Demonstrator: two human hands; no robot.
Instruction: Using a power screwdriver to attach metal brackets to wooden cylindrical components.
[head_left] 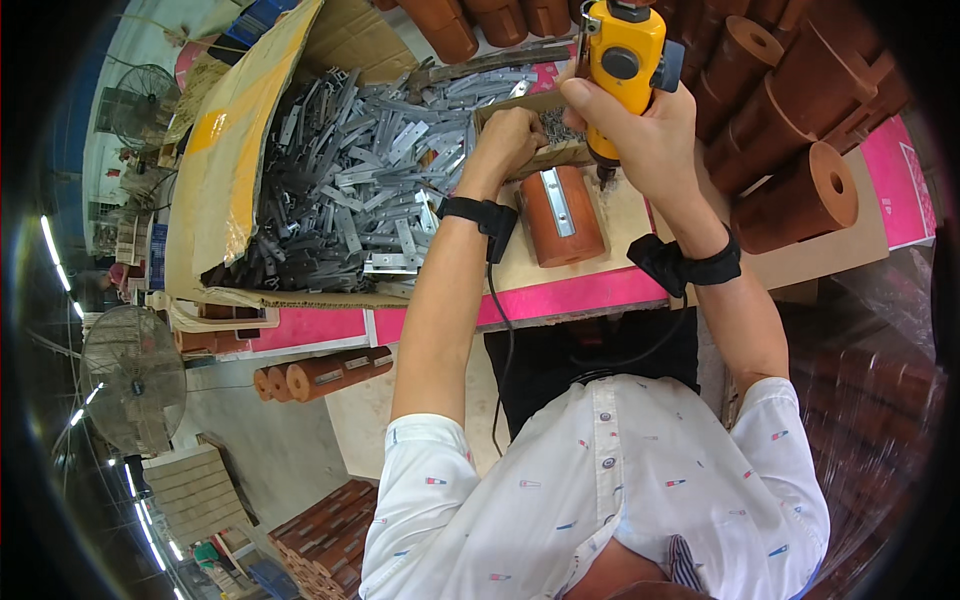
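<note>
My right hand [655, 135] grips a yellow power screwdriver [628, 58], its dark tip pointing down at the board beside a reddish-brown cylinder [575, 240]. Along the top of that cylinder lies a silver metal strip [558, 203] with holes or screws in it. My left hand [510, 142] reaches to a small cardboard box [562, 156] of tiny metal pieces that look like screws [556, 124]. Its fingers are curled at the box, and what they pinch, if anything, is hidden. Both wrists wear black straps with cables.
A big cardboard box [240, 140] full of loose metal strips [360, 170] stands at the left. More brown cylinders [800, 195] crowd the right and far side. Pink sheeting [575, 297] covers the table's near edge. Fans [133, 380] stand at far left.
</note>
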